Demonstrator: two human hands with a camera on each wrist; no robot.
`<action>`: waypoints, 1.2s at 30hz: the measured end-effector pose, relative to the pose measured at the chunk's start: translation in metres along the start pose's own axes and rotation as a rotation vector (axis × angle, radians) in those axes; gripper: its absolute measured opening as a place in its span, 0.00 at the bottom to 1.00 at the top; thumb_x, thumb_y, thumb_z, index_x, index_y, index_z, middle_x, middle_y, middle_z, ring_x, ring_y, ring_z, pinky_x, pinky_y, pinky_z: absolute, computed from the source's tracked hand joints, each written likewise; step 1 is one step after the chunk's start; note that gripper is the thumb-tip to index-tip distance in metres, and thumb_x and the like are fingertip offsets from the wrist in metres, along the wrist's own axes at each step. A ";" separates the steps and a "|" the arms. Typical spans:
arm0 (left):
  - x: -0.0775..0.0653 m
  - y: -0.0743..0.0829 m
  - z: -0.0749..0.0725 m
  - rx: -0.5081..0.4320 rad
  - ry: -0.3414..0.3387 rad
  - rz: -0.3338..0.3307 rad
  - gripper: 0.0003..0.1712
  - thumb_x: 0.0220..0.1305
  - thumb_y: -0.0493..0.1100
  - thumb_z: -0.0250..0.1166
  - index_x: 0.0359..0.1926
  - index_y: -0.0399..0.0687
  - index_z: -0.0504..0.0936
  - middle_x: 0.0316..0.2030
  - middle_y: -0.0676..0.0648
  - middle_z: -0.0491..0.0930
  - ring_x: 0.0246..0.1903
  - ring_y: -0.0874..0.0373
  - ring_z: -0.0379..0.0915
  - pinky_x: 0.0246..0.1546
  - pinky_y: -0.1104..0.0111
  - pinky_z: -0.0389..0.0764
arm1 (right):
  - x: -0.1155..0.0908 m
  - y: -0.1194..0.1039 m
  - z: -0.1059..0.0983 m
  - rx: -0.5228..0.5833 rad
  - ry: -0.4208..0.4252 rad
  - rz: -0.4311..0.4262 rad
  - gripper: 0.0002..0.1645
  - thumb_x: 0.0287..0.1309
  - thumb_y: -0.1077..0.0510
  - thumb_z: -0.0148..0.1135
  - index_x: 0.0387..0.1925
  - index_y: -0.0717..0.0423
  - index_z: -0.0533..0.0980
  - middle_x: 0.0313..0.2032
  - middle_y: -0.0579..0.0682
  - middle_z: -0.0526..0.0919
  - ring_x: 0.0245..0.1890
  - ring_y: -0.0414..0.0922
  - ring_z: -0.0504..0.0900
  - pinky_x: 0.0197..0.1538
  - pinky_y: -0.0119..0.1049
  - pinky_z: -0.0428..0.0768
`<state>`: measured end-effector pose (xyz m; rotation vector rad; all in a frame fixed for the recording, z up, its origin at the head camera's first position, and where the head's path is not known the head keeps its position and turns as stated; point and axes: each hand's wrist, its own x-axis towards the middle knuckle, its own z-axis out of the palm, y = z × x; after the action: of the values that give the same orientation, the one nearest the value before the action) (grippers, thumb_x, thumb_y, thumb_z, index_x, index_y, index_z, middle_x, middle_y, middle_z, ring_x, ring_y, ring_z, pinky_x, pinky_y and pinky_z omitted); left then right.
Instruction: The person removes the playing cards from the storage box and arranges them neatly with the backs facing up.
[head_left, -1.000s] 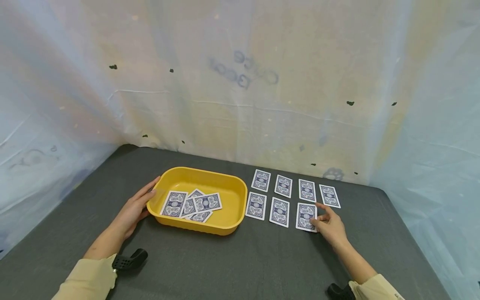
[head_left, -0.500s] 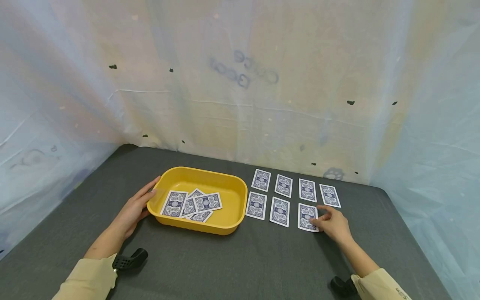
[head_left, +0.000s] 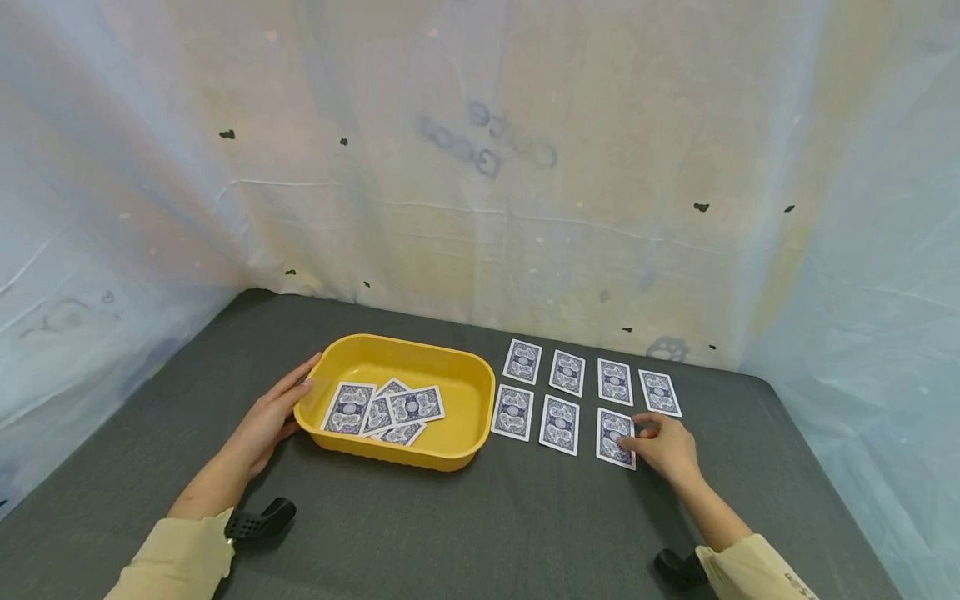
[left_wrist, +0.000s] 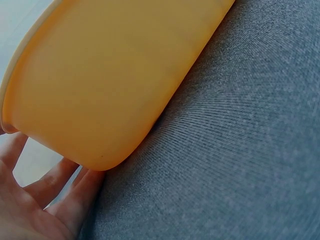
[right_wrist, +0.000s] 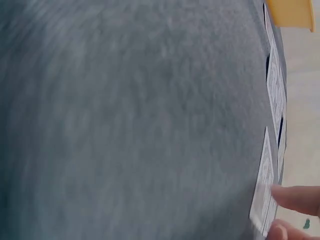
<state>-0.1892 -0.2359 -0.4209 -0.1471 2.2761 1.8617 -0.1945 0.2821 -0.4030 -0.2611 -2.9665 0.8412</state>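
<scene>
My left hand (head_left: 266, 417) holds the left end of a yellow plastic tray (head_left: 472, 408), its thumb over the rim and its fingers along the outer wall. The left wrist view shows those fingers (left_wrist: 52, 180) spread against the tray's end. Several blue-and-white playing cards (head_left: 416, 405) lie face down and overlapping in the tray. On the right, my right hand (head_left: 666, 450) touches the face-down playing card (head_left: 609, 425) at the near row's right end. The thumb rests on that card's right part and the index finger is at its upper right corner.
Two rows of face-down playing cards (head_left: 559, 424) lie right of the tray, spaced apart on the dark grey tablecloth (head_left: 480, 533). The far row (head_left: 567, 372) sits close to the plastic sheet wall (head_left: 480, 208) behind the table.
The near row's rightmost card has slid slightly right and toward the person under my right hand, opening a small gap to the card behind. The left hand and tray look unchanged.
</scene>
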 end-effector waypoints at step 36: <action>-0.001 0.003 0.000 -0.013 0.008 -0.014 0.36 0.73 0.64 0.42 0.76 0.67 0.42 0.76 0.45 0.39 0.70 0.44 0.47 0.62 0.52 0.62 | 0.008 -0.136 0.047 0.790 -0.035 -0.095 0.15 0.58 0.63 0.64 0.44 0.69 0.79 0.31 0.49 0.82 0.29 0.41 0.81 0.38 0.30 0.80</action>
<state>-0.1888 -0.2354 -0.4174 -0.1720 2.2634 1.8725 -0.2271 0.1452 -0.3711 -0.0600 -2.3843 1.8860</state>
